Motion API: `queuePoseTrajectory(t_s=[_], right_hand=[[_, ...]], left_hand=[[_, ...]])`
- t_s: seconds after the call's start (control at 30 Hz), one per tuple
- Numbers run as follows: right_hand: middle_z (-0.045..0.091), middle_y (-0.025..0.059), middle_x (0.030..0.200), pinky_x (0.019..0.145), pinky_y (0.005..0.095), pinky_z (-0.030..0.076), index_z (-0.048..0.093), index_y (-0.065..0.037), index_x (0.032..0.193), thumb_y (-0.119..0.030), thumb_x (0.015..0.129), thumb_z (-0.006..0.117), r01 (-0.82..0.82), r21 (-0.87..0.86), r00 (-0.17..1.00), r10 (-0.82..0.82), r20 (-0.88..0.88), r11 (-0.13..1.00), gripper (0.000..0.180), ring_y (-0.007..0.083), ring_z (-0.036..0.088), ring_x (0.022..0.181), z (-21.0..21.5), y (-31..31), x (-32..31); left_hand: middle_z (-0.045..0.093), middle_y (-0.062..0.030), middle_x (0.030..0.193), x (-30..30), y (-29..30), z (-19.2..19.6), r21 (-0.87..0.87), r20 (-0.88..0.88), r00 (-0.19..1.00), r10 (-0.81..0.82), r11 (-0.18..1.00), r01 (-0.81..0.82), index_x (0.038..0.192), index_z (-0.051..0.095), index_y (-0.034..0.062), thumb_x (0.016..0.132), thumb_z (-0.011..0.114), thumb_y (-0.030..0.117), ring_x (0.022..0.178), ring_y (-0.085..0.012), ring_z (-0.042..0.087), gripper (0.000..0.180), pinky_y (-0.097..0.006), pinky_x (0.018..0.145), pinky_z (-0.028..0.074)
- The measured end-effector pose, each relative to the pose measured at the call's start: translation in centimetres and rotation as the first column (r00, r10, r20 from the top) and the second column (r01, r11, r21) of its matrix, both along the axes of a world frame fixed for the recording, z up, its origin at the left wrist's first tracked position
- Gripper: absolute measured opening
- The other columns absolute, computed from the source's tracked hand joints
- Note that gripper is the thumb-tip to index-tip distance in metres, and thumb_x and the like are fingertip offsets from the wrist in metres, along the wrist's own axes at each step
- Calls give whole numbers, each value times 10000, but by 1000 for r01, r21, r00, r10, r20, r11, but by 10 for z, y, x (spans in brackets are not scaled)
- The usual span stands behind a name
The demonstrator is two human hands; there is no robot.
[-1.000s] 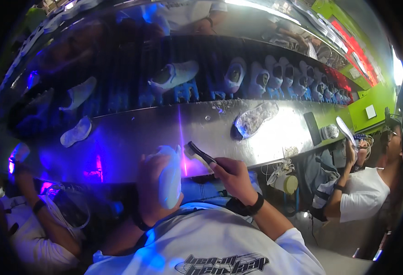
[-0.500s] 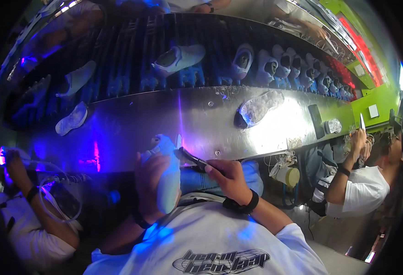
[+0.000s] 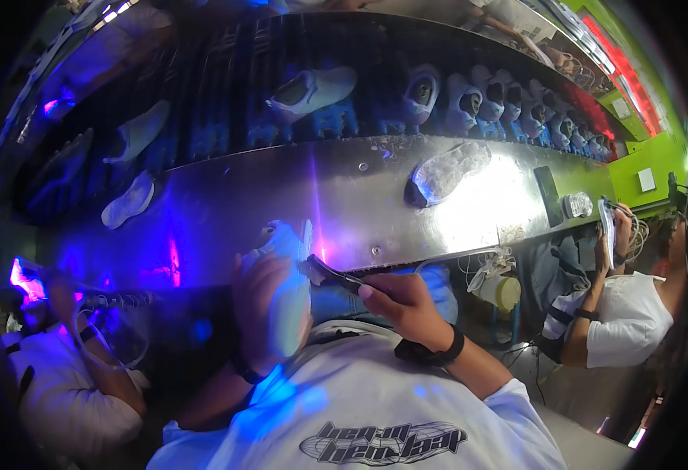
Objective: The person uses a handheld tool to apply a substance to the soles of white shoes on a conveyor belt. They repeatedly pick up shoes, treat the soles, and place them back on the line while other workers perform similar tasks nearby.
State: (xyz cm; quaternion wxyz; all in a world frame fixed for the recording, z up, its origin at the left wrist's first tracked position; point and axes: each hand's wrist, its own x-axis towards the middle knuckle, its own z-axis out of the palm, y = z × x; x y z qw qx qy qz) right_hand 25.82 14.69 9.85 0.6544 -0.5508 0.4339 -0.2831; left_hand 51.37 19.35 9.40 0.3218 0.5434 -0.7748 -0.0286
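In front of my body, my left hand (image 3: 264, 301) is wrapped round a pale shoe (image 3: 287, 313), held roughly upright with its sole edge facing right. My right hand (image 3: 408, 304) grips a small dark-handled brush (image 3: 333, 274). The brush's head is at the shoe's right edge; whether it touches there I cannot make out. Blue-violet light falls on the shoe and on the left side of the bench.
A metal bench (image 3: 269, 188) runs across ahead of me. On it lie a pale sole (image 3: 128, 201), a larger sole-shaped piece (image 3: 453, 172) and a dark block (image 3: 547, 196). Behind is a dark rack with a row of shoes (image 3: 312, 92). Co-workers (image 3: 626, 321) sit on both sides.
The shoe and brush have barely moved in my hands. The whole view has shifted slightly. The co-worker on the right has brought a pale flat piece upright between the hands.
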Motion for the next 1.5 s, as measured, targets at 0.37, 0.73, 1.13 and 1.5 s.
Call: queuePoseTrajectory(t_s=[0.37, 0.73, 1.13, 1.5], right_hand=[[624, 114, 737, 578, 340, 420, 726, 69, 1044, -185, 1027, 698, 94, -257, 994, -76, 80, 962, 256, 177, 547, 626, 14, 30, -18], [639, 127, 733, 558, 344, 450, 732, 43, 1113, -105, 954, 720, 159, -523, 970, -232, -76, 838, 218, 229, 602, 587, 43, 27, -41], [619, 103, 722, 538, 336, 446, 752, 29, 1078, -63, 886, 744, 89, -707, 977, -198, -74, 702, 214, 206, 580, 563, 49, -46, -46], [632, 107, 746, 562, 318, 433, 762, 55, 1107, -88, 955, 729, 277, -570, 958, -178, 224, 774, 211, 163, 569, 619, -9, -65, 11]], left_hand=[[549, -182, 1416, -31, -6, 31, 45, 60, 996, 65, 997, -68, 1442, 491, 47, 709, 773, 45, 1394, -420, 504, 786, -631, 1260, 224], [583, -194, 1345, -62, -41, 54, 87, 71, 990, 119, 988, -125, 1398, 494, 45, 708, 744, -9, 1299, -429, 546, 735, -640, 1200, 299], [619, -186, 1227, -47, -86, 73, 144, -26, 999, 25, 989, -21, 1270, 567, 41, 594, 774, -58, 1187, -438, 586, 714, -508, 1066, 452], [697, -170, 1180, -10, -115, 81, 359, -80, 996, -27, 932, 54, 1222, 655, 32, 664, 839, 33, 1086, -379, 698, 587, -444, 955, 556]])
